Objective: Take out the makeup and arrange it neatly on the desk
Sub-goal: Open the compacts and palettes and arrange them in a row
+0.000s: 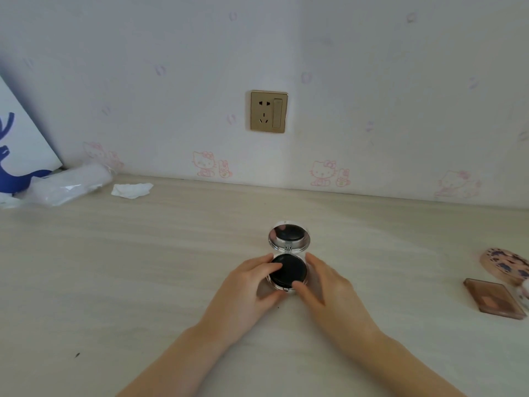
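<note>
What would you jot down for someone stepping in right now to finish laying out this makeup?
Left hand: on the left side of the open round compact, fingertips on its black puff.
Right hand: against the compact's right side, thumb at the front edge. The grip of both looks light, not lifting.
Compact: mid-desk, lid standing open with the mirror facing the person.
Already out: a round patterned case and a flat brown palette at the desk's right edge, close together, partly cut off.
Left: probably shut the compact and line it up with the others. No makeup bag is in view, so I cannot tell what remains.
</note>
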